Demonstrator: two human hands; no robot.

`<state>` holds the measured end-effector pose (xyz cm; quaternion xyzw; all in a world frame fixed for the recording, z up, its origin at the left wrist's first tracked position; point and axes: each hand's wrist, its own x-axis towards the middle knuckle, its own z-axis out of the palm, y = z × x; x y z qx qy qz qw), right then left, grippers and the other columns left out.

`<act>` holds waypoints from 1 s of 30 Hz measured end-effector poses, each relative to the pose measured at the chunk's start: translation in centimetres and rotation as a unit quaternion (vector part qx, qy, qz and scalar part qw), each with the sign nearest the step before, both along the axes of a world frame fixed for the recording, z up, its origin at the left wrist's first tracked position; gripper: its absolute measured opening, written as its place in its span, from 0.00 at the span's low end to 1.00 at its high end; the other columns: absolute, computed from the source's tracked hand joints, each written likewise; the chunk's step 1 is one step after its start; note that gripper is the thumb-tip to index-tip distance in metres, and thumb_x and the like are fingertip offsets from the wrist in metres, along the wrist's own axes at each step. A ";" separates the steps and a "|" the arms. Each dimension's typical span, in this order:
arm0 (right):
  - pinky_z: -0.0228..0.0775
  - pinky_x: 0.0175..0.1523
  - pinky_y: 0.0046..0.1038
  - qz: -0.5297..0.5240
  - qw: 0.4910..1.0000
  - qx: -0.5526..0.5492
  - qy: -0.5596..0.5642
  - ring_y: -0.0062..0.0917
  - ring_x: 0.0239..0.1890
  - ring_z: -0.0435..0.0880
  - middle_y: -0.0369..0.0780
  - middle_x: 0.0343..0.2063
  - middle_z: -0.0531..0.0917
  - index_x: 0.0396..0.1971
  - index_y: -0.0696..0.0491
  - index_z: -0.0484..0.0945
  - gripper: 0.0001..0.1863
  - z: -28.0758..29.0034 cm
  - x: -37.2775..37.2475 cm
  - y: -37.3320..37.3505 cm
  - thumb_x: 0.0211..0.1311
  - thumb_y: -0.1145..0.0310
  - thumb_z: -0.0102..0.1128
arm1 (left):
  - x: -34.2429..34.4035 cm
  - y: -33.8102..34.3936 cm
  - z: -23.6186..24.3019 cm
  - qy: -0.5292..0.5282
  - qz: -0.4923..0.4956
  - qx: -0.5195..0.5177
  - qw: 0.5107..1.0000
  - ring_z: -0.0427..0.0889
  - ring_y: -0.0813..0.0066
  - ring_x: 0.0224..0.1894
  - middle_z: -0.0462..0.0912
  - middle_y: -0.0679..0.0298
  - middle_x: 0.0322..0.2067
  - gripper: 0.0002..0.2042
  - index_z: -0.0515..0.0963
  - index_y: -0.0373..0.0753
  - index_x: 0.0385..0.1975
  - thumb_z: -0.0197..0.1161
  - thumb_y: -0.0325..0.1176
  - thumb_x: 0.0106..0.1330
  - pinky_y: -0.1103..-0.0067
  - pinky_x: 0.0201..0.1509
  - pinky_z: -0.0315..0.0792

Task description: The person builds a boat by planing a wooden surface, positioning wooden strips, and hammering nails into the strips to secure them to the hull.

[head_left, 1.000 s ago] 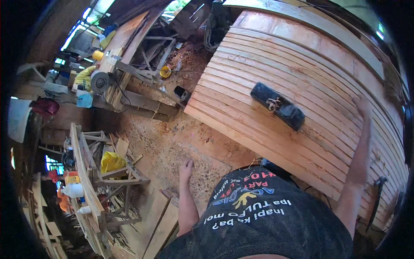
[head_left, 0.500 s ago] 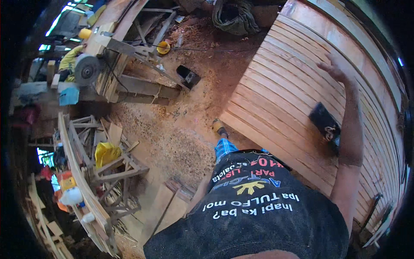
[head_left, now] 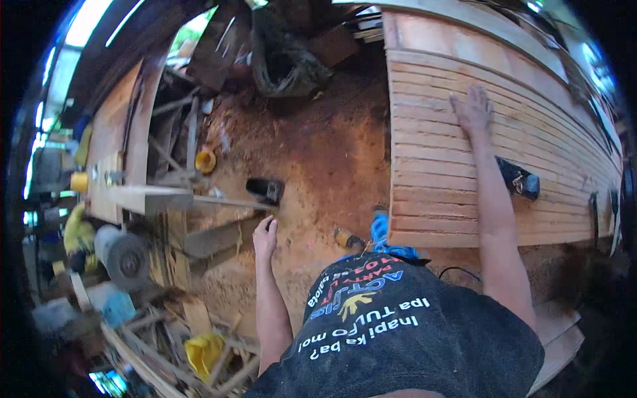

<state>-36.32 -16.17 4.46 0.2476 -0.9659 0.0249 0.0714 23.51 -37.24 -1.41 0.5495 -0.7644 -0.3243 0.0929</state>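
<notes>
My right hand (head_left: 474,111) lies on the slatted wooden panel (head_left: 438,179), fingers spread, near the panel's far part. Nothing is in it. Beside my right forearm, a dark block-like object (head_left: 519,179) with a pale curl on top rests on the panel; its exact kind is unclear. My left hand (head_left: 265,237) hangs over the ground at the middle left, with its fingers loosely bent and apart and nothing visible in them. Just beyond it is a black open-topped box (head_left: 265,191).
At the left, a wooden bench (head_left: 109,166) has a beam (head_left: 149,198) jutting inward. A grey grinding disc (head_left: 129,260) stands below it. A yellow round container (head_left: 206,160) and a dark crumpled sack (head_left: 282,63) are farther off. Wooden frames and a yellow bag (head_left: 204,353) fill the lower left.
My view has turned to the left. My left hand has come into sight, while my right hand now lies flat on the panel, where before it seemed raised at the panel's right.
</notes>
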 end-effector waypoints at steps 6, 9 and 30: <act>0.52 0.67 0.43 0.008 0.973 -0.209 0.098 0.43 0.63 0.64 0.50 0.57 0.70 0.54 0.58 0.72 0.33 0.4 0.6 -0.3 0.61 0.44 0.53 | -20.0 -5.7 9.9 0.154 -0.224 -0.086 0.959 0.83 0.64 0.40 0.84 0.55 0.37 0.11 0.80 0.35 0.42 0.60 0.33 0.63 0.75 0.45 0.74; 0.58 0.65 0.41 -0.006 0.952 -0.285 0.113 0.43 0.60 0.68 0.51 0.54 0.73 0.50 0.60 0.75 0.29 0.4 0.6 -0.4 0.60 0.48 0.56 | -29.2 -6.2 15.1 0.189 -0.345 -0.083 0.916 0.83 0.66 0.36 0.83 0.56 0.32 0.08 0.81 0.35 0.39 0.61 0.29 0.62 0.76 0.40 0.74; 0.73 0.47 0.39 -0.175 0.895 -0.397 0.101 0.39 0.43 0.80 0.44 0.37 0.81 0.47 0.55 0.75 0.23 2.6 2.3 0.6 0.57 0.56 0.61 | -62.9 -3.6 10.7 0.196 -0.624 -0.299 0.695 0.78 0.54 0.36 0.79 0.50 0.29 0.13 0.82 0.37 0.35 0.63 0.40 0.58 0.65 0.41 0.72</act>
